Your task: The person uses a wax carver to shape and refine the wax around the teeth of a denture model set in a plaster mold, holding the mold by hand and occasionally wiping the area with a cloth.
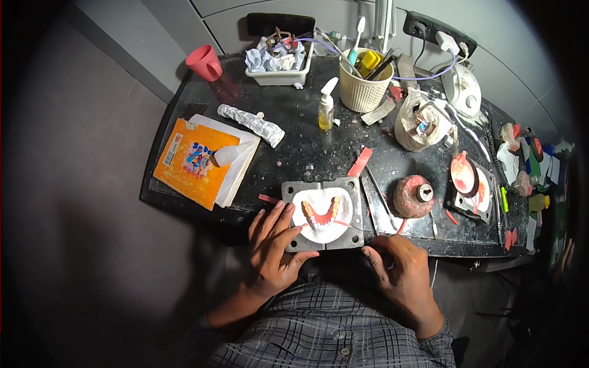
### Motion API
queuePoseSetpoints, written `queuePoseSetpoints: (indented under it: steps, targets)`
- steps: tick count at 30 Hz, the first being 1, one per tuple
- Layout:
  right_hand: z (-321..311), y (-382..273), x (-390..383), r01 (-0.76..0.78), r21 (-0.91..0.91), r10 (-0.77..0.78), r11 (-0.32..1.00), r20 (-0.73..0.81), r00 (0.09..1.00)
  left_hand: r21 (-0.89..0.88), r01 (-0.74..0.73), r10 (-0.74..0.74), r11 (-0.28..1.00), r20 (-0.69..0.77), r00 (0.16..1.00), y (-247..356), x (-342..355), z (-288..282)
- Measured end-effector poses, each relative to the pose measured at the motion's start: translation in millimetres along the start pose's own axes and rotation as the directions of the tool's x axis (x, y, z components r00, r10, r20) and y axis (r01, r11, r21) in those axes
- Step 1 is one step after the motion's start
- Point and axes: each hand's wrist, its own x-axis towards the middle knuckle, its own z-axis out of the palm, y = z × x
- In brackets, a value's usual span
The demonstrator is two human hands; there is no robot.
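- Left hand: partly spread, fingers laid along the left edge of the metal flask, thumb set against its near edge; the corner is thus held between them, presumably so that the block is steadied.
- Right hand: curled, thumb and forefinger nearly closed beside the near right corner. A thin shaft is seen running from the plaster toward these fingers; whether it is gripped cannot be told.
- Flask: laid flat at the near edge of the black table, directly before the body, probably for close view and reach. White plaster is contained in it, and a pink arch with teeth is borne at its middle.
- Burner and slender instruments: placed just right of the flask, apparently for easy reach by the right hand.
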Motion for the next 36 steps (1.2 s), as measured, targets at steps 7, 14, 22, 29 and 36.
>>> queuePoseSetpoints:
  steps: [7, 14, 22, 29, 36]
  targets:
    - [-1, -5, 8, 0.030, 0.021, -0.030, 0.999, 0.025, 0.999, 0.043, 0.009, -0.011, 0.999, 0.031, 0.999, 8, 2, -6]
    - [-1, -3, 10, 0.066, 0.047, -0.065, 0.997, -0.010, 0.998, -0.101, 0.096, -0.094, 0.990, 0.032, 0.995, 10, 6, -22]
    - [-4, -7, 8, 0.075, 0.053, -0.074, 0.996, -0.018, 0.997, -0.065, 0.072, -0.075, 0.995, -0.042, 0.996, 1, -5, -14]
    - [-2, -3, 5, 0.100, 0.048, -0.098, 0.994, -0.037, 0.994, 0.038, 0.033, -0.032, 0.999, -0.018, 0.999, -4, -12, -11]
    - [-1, -5, 5, 0.095, 0.048, -0.094, 0.994, -0.019, 0.995, 0.131, 0.031, -0.037, 0.991, 0.043, 0.998, 14, 1, -11]
